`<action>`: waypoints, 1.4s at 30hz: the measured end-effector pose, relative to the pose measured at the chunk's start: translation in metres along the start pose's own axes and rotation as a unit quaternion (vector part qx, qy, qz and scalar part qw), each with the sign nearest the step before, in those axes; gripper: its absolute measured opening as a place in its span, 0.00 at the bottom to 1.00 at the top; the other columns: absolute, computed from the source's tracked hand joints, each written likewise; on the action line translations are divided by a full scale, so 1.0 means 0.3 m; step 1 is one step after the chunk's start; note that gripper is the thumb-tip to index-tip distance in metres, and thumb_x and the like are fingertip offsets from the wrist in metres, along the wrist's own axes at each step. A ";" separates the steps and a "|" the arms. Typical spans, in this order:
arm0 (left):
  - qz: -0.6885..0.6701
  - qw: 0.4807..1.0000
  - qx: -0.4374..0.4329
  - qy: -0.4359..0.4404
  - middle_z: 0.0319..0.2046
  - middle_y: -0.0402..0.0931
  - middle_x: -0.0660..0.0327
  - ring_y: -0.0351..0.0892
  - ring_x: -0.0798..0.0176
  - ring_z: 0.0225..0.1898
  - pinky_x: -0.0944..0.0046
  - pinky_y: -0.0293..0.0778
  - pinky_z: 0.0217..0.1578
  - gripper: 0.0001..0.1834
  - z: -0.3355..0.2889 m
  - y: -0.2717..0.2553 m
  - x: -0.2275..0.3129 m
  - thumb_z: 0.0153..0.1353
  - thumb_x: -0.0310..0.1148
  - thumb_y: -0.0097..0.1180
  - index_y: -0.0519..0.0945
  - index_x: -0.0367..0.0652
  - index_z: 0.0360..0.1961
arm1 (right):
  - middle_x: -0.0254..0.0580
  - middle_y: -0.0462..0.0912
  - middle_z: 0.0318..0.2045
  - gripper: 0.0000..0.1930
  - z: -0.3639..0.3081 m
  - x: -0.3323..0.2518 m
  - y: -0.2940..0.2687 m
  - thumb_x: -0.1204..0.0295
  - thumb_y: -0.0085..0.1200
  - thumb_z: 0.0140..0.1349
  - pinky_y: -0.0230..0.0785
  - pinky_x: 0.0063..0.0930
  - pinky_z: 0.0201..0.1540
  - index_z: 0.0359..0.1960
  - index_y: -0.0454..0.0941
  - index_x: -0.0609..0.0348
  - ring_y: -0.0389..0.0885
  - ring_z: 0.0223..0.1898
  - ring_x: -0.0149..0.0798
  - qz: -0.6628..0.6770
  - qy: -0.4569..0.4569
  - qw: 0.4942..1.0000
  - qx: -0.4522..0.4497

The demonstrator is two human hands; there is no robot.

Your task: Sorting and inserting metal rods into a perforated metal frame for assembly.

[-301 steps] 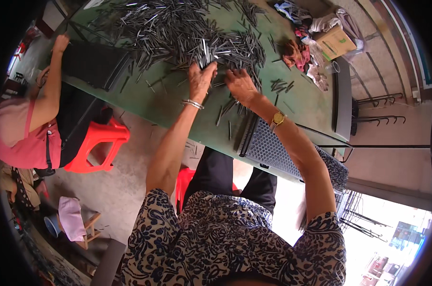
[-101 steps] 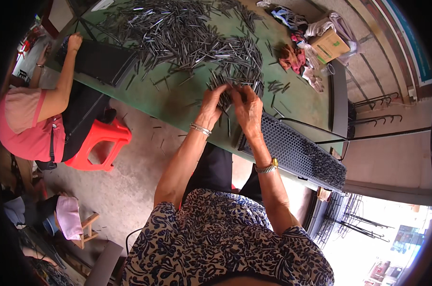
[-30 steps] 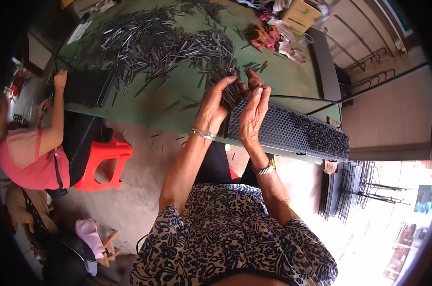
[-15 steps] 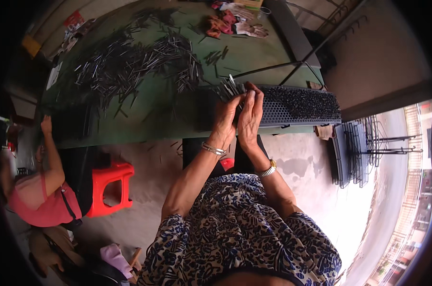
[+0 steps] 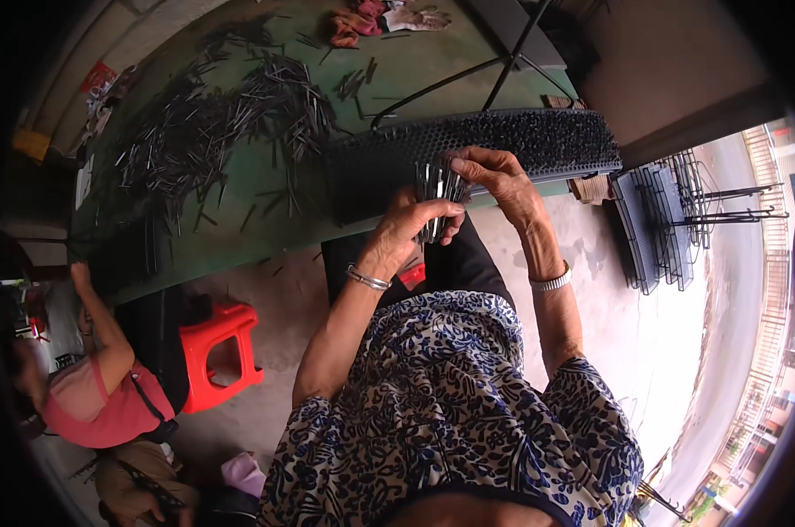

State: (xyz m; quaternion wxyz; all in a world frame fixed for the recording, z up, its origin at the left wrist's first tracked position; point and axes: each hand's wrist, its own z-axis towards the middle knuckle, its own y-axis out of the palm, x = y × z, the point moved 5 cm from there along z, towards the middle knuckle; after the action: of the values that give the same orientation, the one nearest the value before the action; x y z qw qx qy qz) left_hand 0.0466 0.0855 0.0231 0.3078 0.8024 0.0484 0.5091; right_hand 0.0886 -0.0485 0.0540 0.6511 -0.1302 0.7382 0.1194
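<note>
My left hand [image 5: 410, 218] is wrapped round an upright bundle of thin dark strips [image 5: 436, 200], some glinting like metal. At the bundle's upper right edge, the bent thumb and fingers of my right hand [image 5: 500, 180] pinch the strips; how many is too small to tell. Just beyond both hands lies a long black perforated panel [image 5: 397, 140] with honeycomb-like holes. Short dark pieces fill its right and far portion densely, while bare holes show toward the left. A large heap of loose strips [image 5: 182, 127] covers the table's left part.
The green table [image 5: 266, 224] carries gloves [image 5: 415, 18] at the far side. Black bars [image 5: 503, 70] rise behind the panel. Wire racks [image 5: 669, 220] stand on the floor at right. A red stool [image 5: 222, 351] and a seated co-worker in pink [image 5: 107, 404] are at left.
My hands have come nearer to me, off the panel's edge, and the right has shifted rightward from its place against the left. The bundle now shows between them. The view has turned slightly.
</note>
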 end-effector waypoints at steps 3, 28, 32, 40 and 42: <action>0.038 0.999 -0.006 0.000 0.19 0.76 0.61 0.74 0.69 0.19 0.69 0.69 0.19 0.07 -0.010 0.010 0.004 0.53 0.29 0.60 0.79 0.34 0.28 | 0.31 0.82 0.31 0.14 -0.010 0.001 -0.004 0.62 0.59 0.60 0.66 0.23 0.42 0.41 0.83 0.60 0.74 0.35 0.25 -0.022 0.013 0.999 0.019; 0.076 0.996 0.032 0.015 0.20 0.77 0.62 0.75 0.71 0.19 0.71 0.70 0.18 0.07 -0.023 -0.065 0.016 0.54 0.30 0.62 0.81 0.37 0.28 | 0.30 0.81 0.29 0.09 0.102 -0.002 0.045 0.67 0.61 0.59 0.69 0.21 0.37 0.37 0.83 0.60 0.75 0.33 0.24 -0.069 -0.011 0.996 -0.061; 0.059 0.998 0.007 0.016 0.20 0.77 0.62 0.75 0.71 0.19 0.71 0.70 0.18 0.07 -0.009 -0.074 0.014 0.54 0.30 0.62 0.81 0.37 0.29 | 0.29 0.79 0.28 0.09 0.112 -0.007 0.048 0.67 0.60 0.59 0.66 0.21 0.43 0.34 0.82 0.61 0.74 0.34 0.25 -0.075 0.013 0.996 -0.055; 0.054 0.998 0.036 0.002 0.21 0.73 0.66 0.70 0.73 0.20 0.70 0.66 0.18 0.16 -0.011 -0.107 -0.003 0.56 0.29 0.61 0.77 0.32 0.45 | 0.33 0.80 0.29 0.12 0.166 -0.062 0.028 0.66 0.59 0.60 0.67 0.22 0.43 0.35 0.79 0.65 0.75 0.36 0.24 -0.135 -0.046 0.990 -0.001; 0.039 0.998 0.034 0.019 0.21 0.73 0.66 0.70 0.73 0.19 0.70 0.66 0.19 0.16 -0.001 -0.107 -0.009 0.57 0.30 0.60 0.78 0.32 0.44 | 0.35 0.82 0.31 0.11 0.165 -0.092 0.036 0.67 0.57 0.62 0.69 0.22 0.43 0.36 0.79 0.65 0.78 0.37 0.26 -0.153 -0.081 0.985 0.008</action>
State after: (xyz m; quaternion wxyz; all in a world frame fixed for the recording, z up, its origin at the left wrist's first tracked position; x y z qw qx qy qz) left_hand 0.0526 0.1106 0.0036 0.2587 0.8041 0.0399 0.5337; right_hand 0.1341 -0.0203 0.0753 0.7203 -0.2262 0.6554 0.0222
